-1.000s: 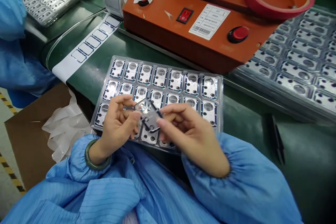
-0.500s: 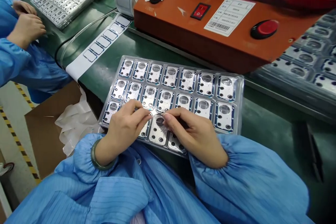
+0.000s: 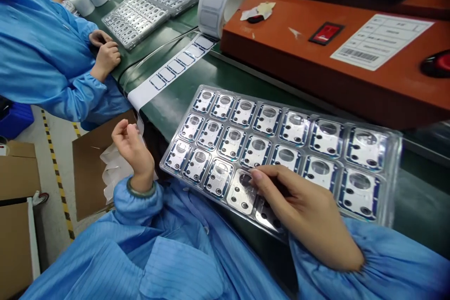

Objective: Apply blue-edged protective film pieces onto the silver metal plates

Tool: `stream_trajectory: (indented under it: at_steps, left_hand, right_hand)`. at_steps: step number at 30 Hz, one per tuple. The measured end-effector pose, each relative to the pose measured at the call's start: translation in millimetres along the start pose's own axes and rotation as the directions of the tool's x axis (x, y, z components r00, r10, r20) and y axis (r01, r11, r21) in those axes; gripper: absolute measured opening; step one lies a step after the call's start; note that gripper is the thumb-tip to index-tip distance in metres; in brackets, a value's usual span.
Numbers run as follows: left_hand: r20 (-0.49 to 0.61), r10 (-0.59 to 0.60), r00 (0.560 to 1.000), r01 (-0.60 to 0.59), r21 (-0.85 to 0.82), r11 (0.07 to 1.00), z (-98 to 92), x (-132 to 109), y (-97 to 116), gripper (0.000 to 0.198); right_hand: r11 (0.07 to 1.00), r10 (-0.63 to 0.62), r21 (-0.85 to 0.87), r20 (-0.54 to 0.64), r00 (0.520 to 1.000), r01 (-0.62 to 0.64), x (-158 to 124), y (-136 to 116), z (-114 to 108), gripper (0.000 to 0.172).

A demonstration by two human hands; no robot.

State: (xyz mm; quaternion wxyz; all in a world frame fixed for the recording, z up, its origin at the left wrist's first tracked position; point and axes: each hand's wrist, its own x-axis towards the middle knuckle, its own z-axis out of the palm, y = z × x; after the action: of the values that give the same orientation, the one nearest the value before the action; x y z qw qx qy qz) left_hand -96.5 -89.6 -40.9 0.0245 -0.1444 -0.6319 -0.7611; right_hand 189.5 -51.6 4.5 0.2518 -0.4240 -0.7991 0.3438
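A clear plastic tray [image 3: 395, 168] lies on the green tabletop with rows of small silver metal plates. Most plates, such as this metal plate [image 3: 220, 178], carry a blue frame-shaped sticker around the edge. In the front row, one bare metal plate [image 3: 241, 197] shows no blue frame. My right hand [image 3: 309, 215] rests over the front of the tray, thumb and forefinger pinched at that plate's upper corner; anything between them is too small to make out. Off the tray's left end, my left hand [image 3: 135, 152] is raised with loosely bent fingers apart, and nothing shows in it.
A strip of blue frame stickers [image 3: 177, 70] runs from a label roll [image 3: 214, 0] to the table edge. Behind the tray stands an orange machine [image 3: 281, 61]. A cardboard box [image 3: 87, 173] with crumpled backing sits below left. A co-worker's hands [image 3: 107, 56] are near stacked trays [image 3: 135, 18].
My left hand has left the plate and swung left, off the tray, its pinch loosened. My right hand stays pinched at the bare plate. The view has turned left.
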Motion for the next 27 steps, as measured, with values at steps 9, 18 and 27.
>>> stream_trajectory:
  at_steps: [9, 18, 27]
  left_hand:
    - [0.169, -0.767, 0.619, 0.786, -0.128, 0.605, -3.7, 48, -99, 0.034]
    - [0.097, -0.702, 0.705, 0.702, -0.232, 0.673, 7.7, 99, -122, 0.033]
    - [0.072, -0.468, 0.881, 0.464, 0.065, 0.884, -14.7, 85, -116, 0.028]
  right_hand:
    - [0.996, 0.049, -0.077, -0.001, 0.999, -0.049, 6, -6, 0, 0.031]
    - [0.996, -0.031, -0.079, -0.014, 0.999, 0.03, 4, 0, 2, 0.022]
    - [0.997, -0.036, -0.067, 0.004, 0.999, 0.036, 2, 0, 1, 0.02]
